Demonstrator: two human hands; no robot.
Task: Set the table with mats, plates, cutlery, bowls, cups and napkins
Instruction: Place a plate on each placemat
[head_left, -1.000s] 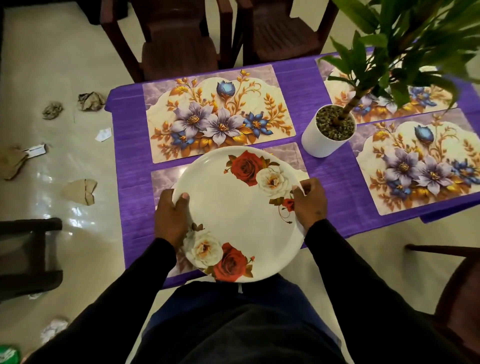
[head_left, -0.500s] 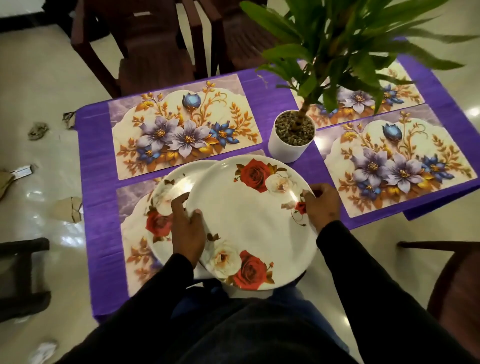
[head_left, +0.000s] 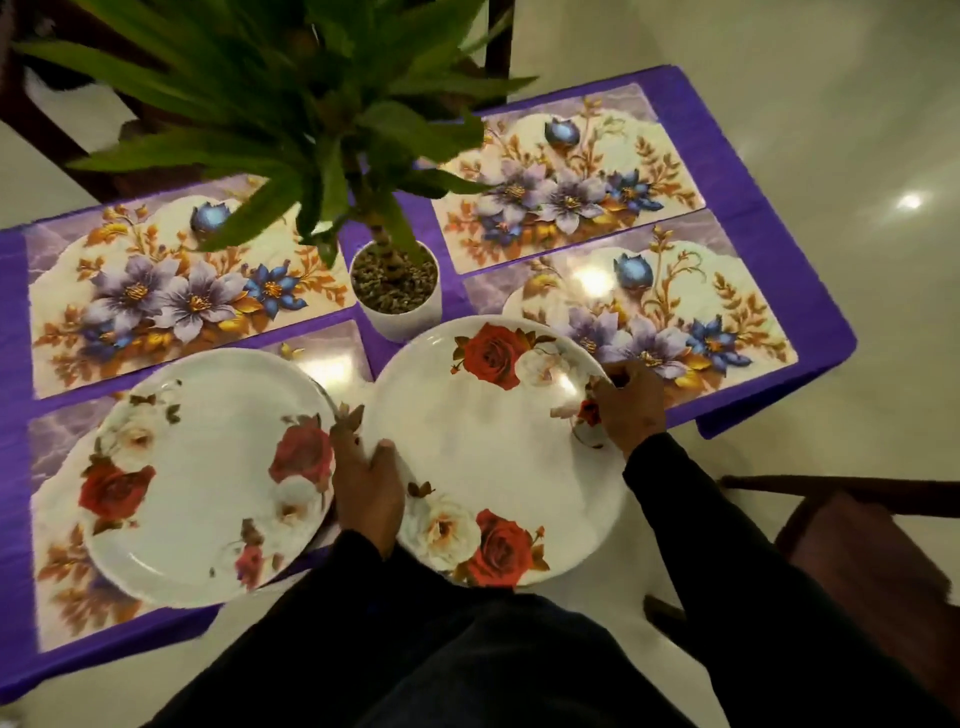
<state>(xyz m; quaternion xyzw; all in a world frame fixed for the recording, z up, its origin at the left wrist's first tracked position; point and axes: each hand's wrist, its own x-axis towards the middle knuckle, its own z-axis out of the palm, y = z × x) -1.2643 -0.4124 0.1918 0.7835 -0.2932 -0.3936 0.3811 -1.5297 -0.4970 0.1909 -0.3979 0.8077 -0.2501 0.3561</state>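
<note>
since half a second ago one plate (head_left: 208, 478) lies on the near-left mat (head_left: 57, 587); both hands' fingers (head_left: 382, 457) grip the second plate (head_left: 493, 452). centre it over the near-right mat (head_left: 727, 312), lower flat.

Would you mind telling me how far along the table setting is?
Done: four floral mats are down, and one plate sits on the near-left mat. In hand: both hands, left and right, hold a second plate. Left: remaining plates, plus cutlery, bowls, cups and napkins, none in view.

No readable text anywhere
</note>
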